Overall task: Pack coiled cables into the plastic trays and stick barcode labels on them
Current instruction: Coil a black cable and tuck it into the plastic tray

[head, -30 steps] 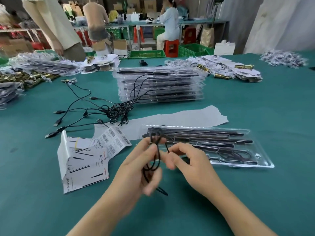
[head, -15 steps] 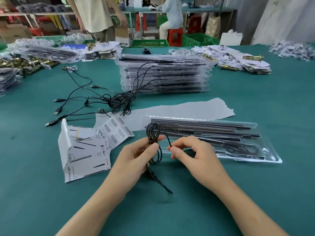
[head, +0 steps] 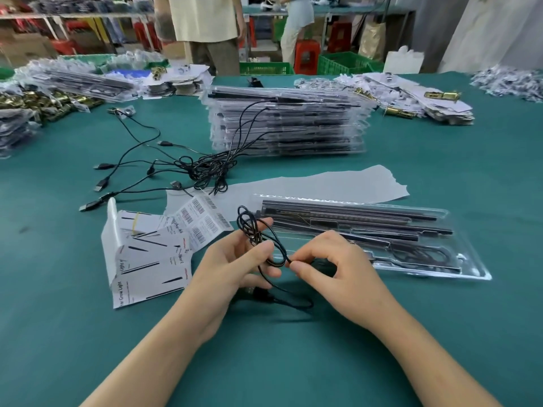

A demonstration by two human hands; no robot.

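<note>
Small packing workshop, factory-floor type. Large tabletop (head: 440, 177) under green cloth, used as a shared bench. Stack of clear plastic trays (head: 288, 124) in the middle, all loaded with the same black rods; 1 more tray (head: 474, 267) lies nearer. Tangle of loose black cables (head: 205, 168), USB plugs showing. Sheet of barcode labels (head: 202, 218) touching printed product cards (head: 147, 259). Heaps of carded goods (head: 411, 95) and brass-coloured parts (head: 44, 102) along the far edges. Behind: 1 person (head: 205, 24) standing at the far edge, another (head: 296, 22) by a second bench (head: 352, 11); green plastic crates (head: 346, 63), red stools (head: 307, 54), cardboard boxes (head: 23, 51).
</note>
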